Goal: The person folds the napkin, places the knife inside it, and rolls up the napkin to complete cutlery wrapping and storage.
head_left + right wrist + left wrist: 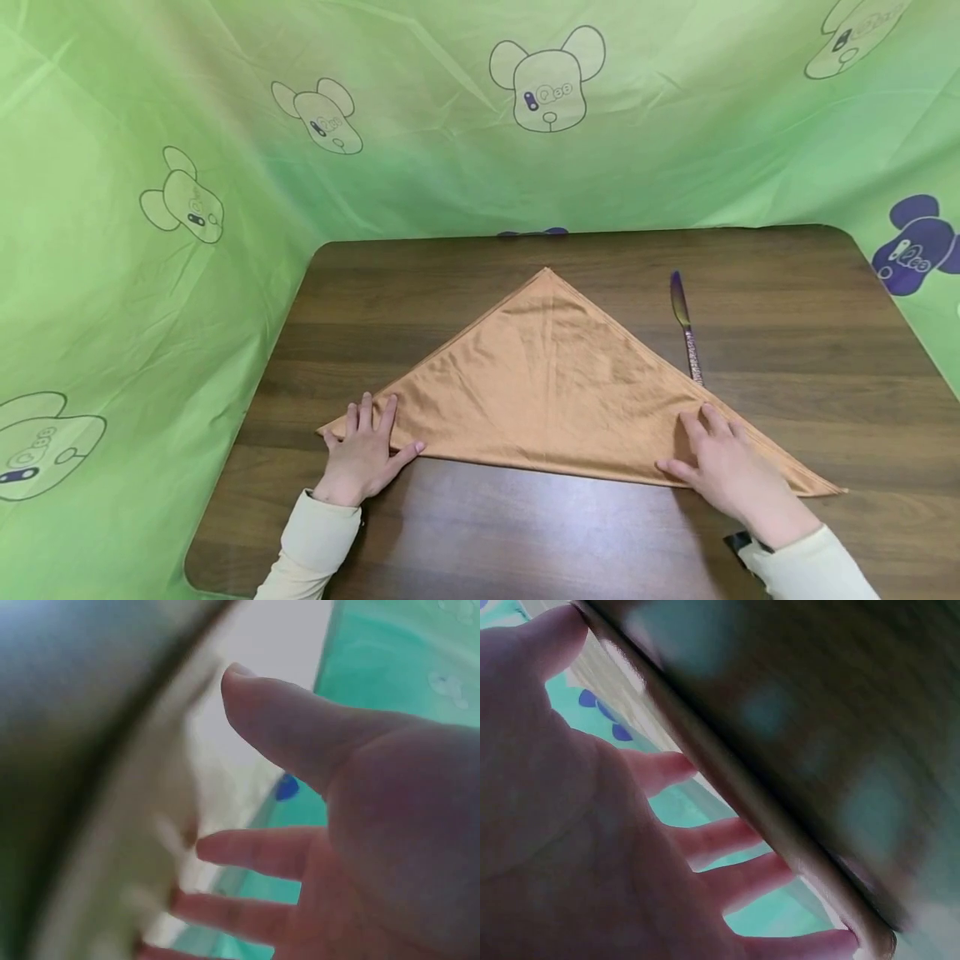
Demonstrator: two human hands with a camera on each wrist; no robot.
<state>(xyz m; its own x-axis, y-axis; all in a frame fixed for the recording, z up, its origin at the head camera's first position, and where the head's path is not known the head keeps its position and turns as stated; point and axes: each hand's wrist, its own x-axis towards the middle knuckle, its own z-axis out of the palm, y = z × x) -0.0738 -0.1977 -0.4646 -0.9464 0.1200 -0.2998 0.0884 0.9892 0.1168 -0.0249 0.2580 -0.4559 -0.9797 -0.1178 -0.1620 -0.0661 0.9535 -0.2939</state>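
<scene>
A copper-orange satin cloth (525, 375) lies folded into a triangle, its peak toward the far edge and its long fold along the near side. Near its left corner rests my left hand (360, 454), fingers spread on the fabric and thumb along the fold. In the left wrist view the fingertips (742, 832) of that hand meet the cloth's folded edge (727, 772). Toward the right corner my right hand (727, 467) lies over the cloth, fingers slightly bent. The right wrist view shows its thumb held apart from the fingers (255, 851), fingertips at the blurred cloth.
A table knife (681, 308) with a shiny purple-gold blade lies behind the cloth's right side, its handle end overlapped by the cloth in this view. The brown wooden table (795, 317) has rounded corners. Green fabric (420, 167) with bear-head prints hangs around it.
</scene>
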